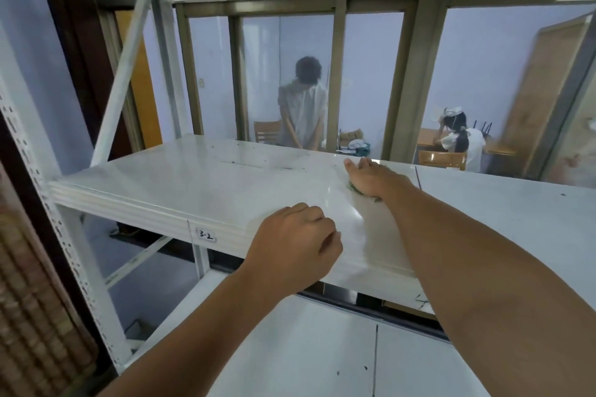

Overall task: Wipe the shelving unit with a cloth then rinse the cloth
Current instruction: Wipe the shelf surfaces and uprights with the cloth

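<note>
Here, green cloth (354, 187) under right hand (374, 178), fingers flat, left hand (292, 243) on shelf (193, 184), fingers clenched

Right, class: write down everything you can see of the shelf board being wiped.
The shelf board is a flat, white, glossy panel, metal by its look, level in a white frame with slotted posts. Dark specks dot its far part. A label reading 3-2 sits on its front edge. The right hand presses a green cloth flat on it; the left hand rests curled on its front edge.

White shelf (225, 177) (dark specks along its back), green cloth (352, 187), olive-brown window frame (339, 74).
</note>
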The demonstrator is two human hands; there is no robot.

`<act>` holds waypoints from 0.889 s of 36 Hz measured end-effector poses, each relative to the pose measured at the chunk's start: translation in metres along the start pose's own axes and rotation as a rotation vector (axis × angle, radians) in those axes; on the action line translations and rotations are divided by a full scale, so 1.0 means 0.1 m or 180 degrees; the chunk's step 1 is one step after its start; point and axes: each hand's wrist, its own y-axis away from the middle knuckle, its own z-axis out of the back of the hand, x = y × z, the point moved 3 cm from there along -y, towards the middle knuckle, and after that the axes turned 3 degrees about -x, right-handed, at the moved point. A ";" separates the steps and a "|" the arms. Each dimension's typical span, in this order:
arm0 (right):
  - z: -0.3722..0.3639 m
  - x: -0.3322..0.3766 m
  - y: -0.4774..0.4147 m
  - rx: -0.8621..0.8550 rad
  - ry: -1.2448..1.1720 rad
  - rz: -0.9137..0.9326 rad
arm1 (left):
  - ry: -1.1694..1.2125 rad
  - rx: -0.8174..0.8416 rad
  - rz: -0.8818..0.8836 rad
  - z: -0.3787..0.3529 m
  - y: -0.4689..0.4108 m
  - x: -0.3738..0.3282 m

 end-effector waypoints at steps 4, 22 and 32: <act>-0.07 0.24 -0.11 0.0037 0.0037 0.0078 | -0.0060 0.0019 -0.0005 0.01 -0.04 0.28; -0.61 1.87 -0.55 0.0054 -0.0003 0.0517 | 0.0254 0.0689 -0.0397 0.13 -0.24 1.47; -0.79 2.34 -0.63 -0.0017 -0.0042 0.0488 | 0.0642 0.0656 -0.0631 0.18 -0.23 1.87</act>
